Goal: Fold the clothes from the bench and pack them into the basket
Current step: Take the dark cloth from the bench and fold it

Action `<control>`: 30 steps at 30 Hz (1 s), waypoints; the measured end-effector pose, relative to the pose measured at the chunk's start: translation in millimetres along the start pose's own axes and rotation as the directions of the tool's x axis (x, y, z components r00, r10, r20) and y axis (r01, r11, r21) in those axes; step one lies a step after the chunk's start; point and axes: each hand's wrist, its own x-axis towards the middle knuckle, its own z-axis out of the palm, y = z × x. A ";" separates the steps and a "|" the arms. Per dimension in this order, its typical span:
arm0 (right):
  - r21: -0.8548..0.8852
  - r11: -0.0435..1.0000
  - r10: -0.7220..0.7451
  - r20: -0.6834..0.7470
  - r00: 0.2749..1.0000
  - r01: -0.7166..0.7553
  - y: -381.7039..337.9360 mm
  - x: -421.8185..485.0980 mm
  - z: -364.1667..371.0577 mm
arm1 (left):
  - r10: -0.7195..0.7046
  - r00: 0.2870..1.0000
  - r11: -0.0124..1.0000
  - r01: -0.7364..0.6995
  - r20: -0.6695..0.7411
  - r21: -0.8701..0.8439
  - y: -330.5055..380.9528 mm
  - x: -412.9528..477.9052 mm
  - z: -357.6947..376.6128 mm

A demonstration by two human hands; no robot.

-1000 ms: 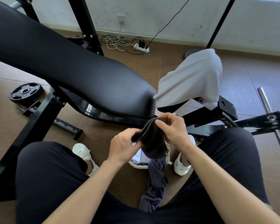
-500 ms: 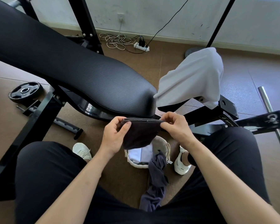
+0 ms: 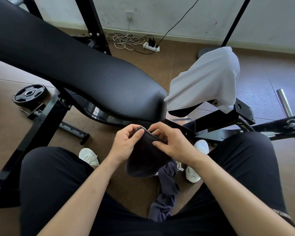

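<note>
Both hands have drawn together since half a second ago, so the top edge of the dark cloth (image 3: 145,160), then stretched flat between them, is now bunched into a short fold. The cloth hangs lower and covers nearly all of the basket (image 3: 178,164), of which only a pale sliver of rim shows at the cloth's right side.

That folded top edge sits just below the front lip of the bench pad (image 3: 92,79), not touching it. The cloth's rounded lower edge hangs free between the two knees, with bare brown floor (image 3: 133,189) under it. On the right, black frame struts (image 3: 216,120) crowd close.

The left hand (image 3: 126,145) grips the cloth's left side, thumb on top and fingers curled behind. The right hand (image 3: 172,143) pinches the fold from the right, its fingers bent over the edge.

A white garment (image 3: 204,79) lies draped over the bench's far end, and a blue-grey garment (image 3: 167,188) trails from the lap to the floor.
</note>
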 end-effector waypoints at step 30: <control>0.660 0.751 0.144 -0.137 0.980 -0.018 10.3 -17.7 -85.5 | -0.255 0.887 0.943 0.139 0.385 0.303 -54.7 9.7 4.6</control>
